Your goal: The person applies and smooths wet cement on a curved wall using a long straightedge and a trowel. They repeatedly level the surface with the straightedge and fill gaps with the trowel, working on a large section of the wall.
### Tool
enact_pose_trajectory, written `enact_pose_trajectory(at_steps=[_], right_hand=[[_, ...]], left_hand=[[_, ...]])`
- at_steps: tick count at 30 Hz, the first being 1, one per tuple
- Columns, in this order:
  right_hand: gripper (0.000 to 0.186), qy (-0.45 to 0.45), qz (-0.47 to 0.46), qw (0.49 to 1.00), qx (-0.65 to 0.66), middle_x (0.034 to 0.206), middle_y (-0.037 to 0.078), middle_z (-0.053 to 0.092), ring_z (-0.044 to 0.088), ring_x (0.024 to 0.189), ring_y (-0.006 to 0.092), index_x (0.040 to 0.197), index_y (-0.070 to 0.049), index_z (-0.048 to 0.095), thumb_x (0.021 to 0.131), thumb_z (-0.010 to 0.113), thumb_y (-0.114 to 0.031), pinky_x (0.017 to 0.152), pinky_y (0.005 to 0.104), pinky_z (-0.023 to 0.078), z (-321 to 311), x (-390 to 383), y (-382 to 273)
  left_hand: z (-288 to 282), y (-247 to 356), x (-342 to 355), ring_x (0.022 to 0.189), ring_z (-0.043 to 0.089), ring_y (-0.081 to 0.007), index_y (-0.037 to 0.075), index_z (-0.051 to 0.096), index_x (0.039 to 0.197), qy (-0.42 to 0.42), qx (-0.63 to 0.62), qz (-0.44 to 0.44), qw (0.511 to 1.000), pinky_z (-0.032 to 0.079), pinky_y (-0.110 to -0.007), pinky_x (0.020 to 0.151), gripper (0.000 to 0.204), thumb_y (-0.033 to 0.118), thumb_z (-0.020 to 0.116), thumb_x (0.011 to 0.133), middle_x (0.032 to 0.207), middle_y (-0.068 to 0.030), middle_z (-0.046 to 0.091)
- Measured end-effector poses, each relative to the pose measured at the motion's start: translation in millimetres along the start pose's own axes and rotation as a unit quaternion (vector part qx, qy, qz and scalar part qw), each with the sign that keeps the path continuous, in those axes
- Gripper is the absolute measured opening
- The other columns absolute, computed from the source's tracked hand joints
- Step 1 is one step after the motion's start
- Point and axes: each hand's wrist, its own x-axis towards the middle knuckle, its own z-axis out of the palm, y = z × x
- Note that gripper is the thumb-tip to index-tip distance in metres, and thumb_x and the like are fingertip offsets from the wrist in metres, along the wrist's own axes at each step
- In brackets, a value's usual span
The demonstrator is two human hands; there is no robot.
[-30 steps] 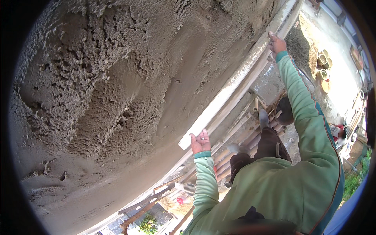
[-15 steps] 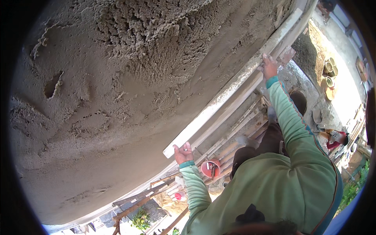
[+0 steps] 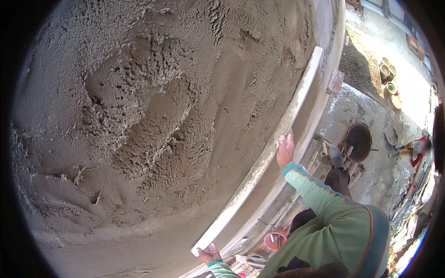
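A long, pale straightedge board (image 3: 254,180), smeared with mortar, lies slantwise against a wall of wet grey plaster (image 3: 153,111). My right hand (image 3: 286,152) grips the board around its middle, fingertips over its edge. At the board's lower left end, my left hand (image 3: 210,254) holds on, its thumb by the tip. Rough, crumbly ridges mark the plaster to the left of the board, while a smoother strip shows on its right side. Both forearms wear green sleeves with teal cuffs.
Below me are scaffold poles (image 3: 278,211), a red bucket (image 3: 275,239) with tools in it, and a dark round pan (image 3: 359,142). Farther right, another person (image 3: 419,152) is near a sand heap (image 3: 359,65) and several stacked pans (image 3: 388,74).
My view has turned, so the board and both hands appear lower in the picture and the board looks steeper. A wider plaster strip shows to its right. Both hands still hold it.
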Motion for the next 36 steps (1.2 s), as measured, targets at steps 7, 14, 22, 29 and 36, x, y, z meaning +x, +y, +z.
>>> enact_pose_trajectory(at_steps=[7, 14, 22, 29, 36], right_hand=[[0.064, 0.06, -0.053, 0.996, 0.045, 0.138, 0.028, 0.05, 0.048, 0.129, 0.0321, 0.143, 0.017, 0.032, 0.104, 0.048, -0.031, 0.109, 0.0371, 0.036, -26.5, 104.6, -60.3], [0.06, 0.117, -0.173, 0.976, -0.063, 0.13, 0.033, 0.056, 0.054, 0.122, 0.0429, 0.136, 0.014, 0.044, 0.104, 0.047, -0.037, 0.104, 0.0425, 0.04, -67.9, 241.7, -119.2], [0.074, 0.133, -0.232, 0.961, -0.067, 0.141, 0.034, 0.049, 0.045, 0.135, 0.0426, 0.138, 0.015, 0.044, 0.1, 0.05, -0.048, 0.114, 0.0409, 0.032, -118.8, 420.8, -201.4], [0.069, 0.169, -0.311, 0.93, -0.101, 0.121, 0.036, 0.06, 0.056, 0.118, 0.0485, 0.125, 0.011, 0.057, 0.097, 0.049, -0.052, 0.103, 0.0453, 0.041, -145.9, 504.0, -269.2], [0.064, 0.117, -0.207, 0.962, -0.136, 0.129, 0.038, 0.054, 0.049, 0.125, 0.0493, 0.126, 0.013, 0.054, 0.1, 0.048, -0.045, 0.106, 0.0462, 0.037, -92.3, 320.4, -155.2]], left_hand=[[84.4, -59.3, -47.8, 0.109, 0.06, -0.0233, 0.013, 0.055, 0.127, -0.037, -0.02, -0.038, 0.998, 0.052, -0.04, 0.092, 0.041, 0.042, 0.057, 0.099, 0.123, -0.0087, 0.063], [200.3, -133.3, -117.2, 0.111, 0.059, -0.0267, 0.009, 0.053, 0.125, -0.061, -0.014, -0.064, 0.996, 0.051, -0.044, 0.094, 0.042, 0.043, 0.05, 0.102, 0.124, -0.0119, 0.061], [337.4, -197.2, -201.2, 0.123, 0.055, -0.0274, 0.009, 0.05, 0.133, -0.137, -0.059, -0.138, 0.979, 0.045, -0.047, 0.106, 0.041, 0.037, 0.051, 0.103, 0.133, -0.0122, 0.059], [387.1, -210.1, -236.9, 0.13, 0.051, -0.0268, 0.009, 0.047, 0.14, -0.234, -0.089, -0.206, 0.946, 0.042, -0.046, 0.111, 0.05, 0.038, 0.057, 0.1, 0.14, -0.0117, 0.056], [241.7, -140.6, -145.9, 0.117, 0.059, -0.0253, 0.011, 0.051, 0.134, -0.138, -0.058, -0.121, 0.981, 0.048, -0.043, 0.1, 0.049, 0.045, 0.057, 0.099, 0.133, -0.0103, 0.06]])
